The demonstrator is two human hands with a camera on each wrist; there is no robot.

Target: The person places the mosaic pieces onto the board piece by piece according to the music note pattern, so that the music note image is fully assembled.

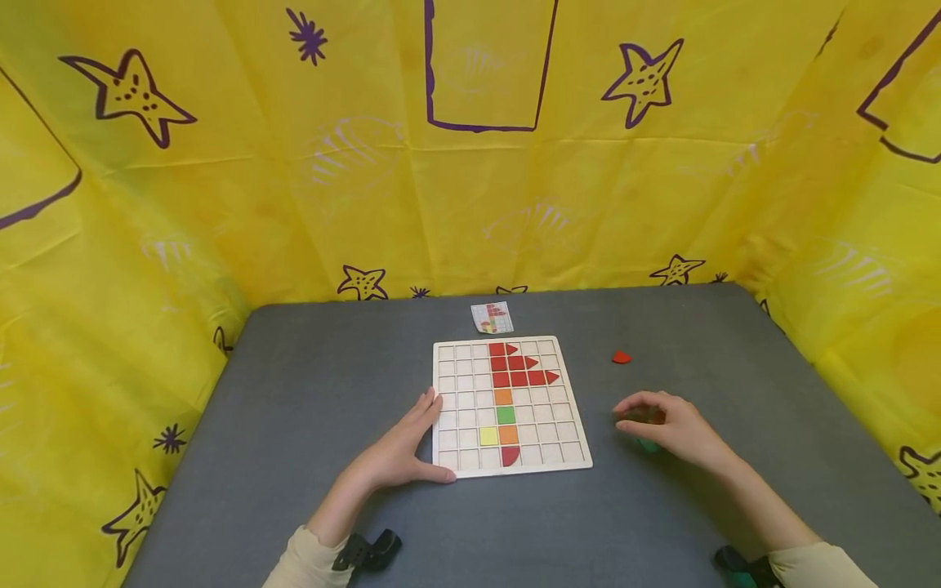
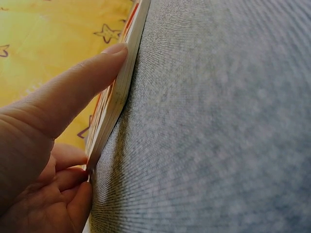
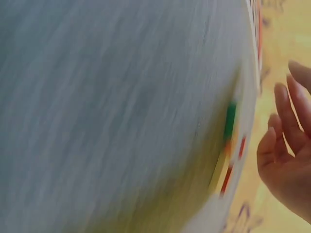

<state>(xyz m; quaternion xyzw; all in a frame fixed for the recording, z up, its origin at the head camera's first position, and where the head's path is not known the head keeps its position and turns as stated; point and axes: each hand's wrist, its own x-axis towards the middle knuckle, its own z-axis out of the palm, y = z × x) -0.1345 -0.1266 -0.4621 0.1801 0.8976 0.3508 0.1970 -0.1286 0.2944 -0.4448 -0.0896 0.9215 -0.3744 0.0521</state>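
A pale wooden grid board lies flat on the dark table. Red squares ending in triangles form three rows at its far side. Below them run an orange square, a green square, a yellow square beside another orange one, and a red rounded piece. My left hand touches the board's near left corner, thumb on the near edge, fingers along the left side. To the right of the board hovers my right hand, fingers loosely bent, nothing visible in them. Partly hidden beneath it is a green piece.
A small pattern card lies behind the board. A loose red piece sits to the board's right. In the right wrist view, green, yellow and red pieces appear blurred on the table. Yellow printed cloth surrounds the table.
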